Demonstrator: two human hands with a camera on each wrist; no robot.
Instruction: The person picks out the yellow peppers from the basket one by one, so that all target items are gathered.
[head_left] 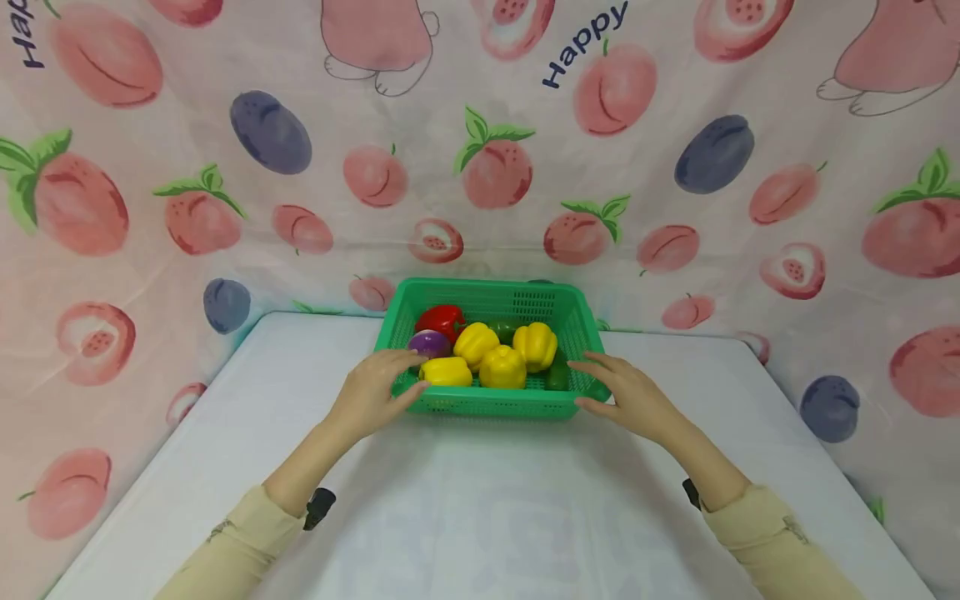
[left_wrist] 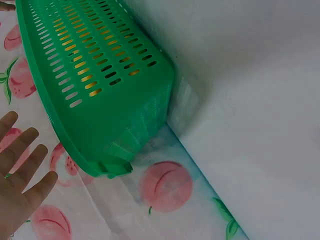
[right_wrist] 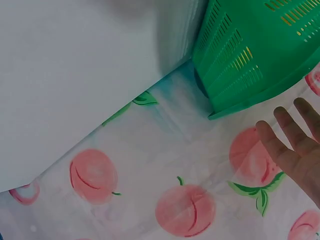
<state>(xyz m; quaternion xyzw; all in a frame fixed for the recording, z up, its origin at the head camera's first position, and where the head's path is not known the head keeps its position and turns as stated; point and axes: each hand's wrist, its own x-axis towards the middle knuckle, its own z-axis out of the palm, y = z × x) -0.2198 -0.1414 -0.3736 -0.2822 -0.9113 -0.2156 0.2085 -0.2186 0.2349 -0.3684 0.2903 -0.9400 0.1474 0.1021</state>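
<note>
A green plastic basket (head_left: 495,403) stands near the back of the white table. In it lie several yellow peppers (head_left: 502,367), a red pepper (head_left: 441,321), a purple vegetable (head_left: 430,343) and dark green vegetables (head_left: 557,372). My left hand (head_left: 375,392) is at the basket's left front corner with fingers spread, and my right hand (head_left: 630,395) is at the right front corner, likewise spread. In the left wrist view the left hand (left_wrist: 22,172) shows beside the basket (left_wrist: 125,115); in the right wrist view the right hand (right_wrist: 295,145) does too. Contact with the rim cannot be told.
White table surface (head_left: 495,508) extends in front of the basket and to both sides. A cloth (head_left: 450,183) printed with fruit hangs behind the table and along its sides. Each wrist wears a dark band, the left one (head_left: 319,508) showing more.
</note>
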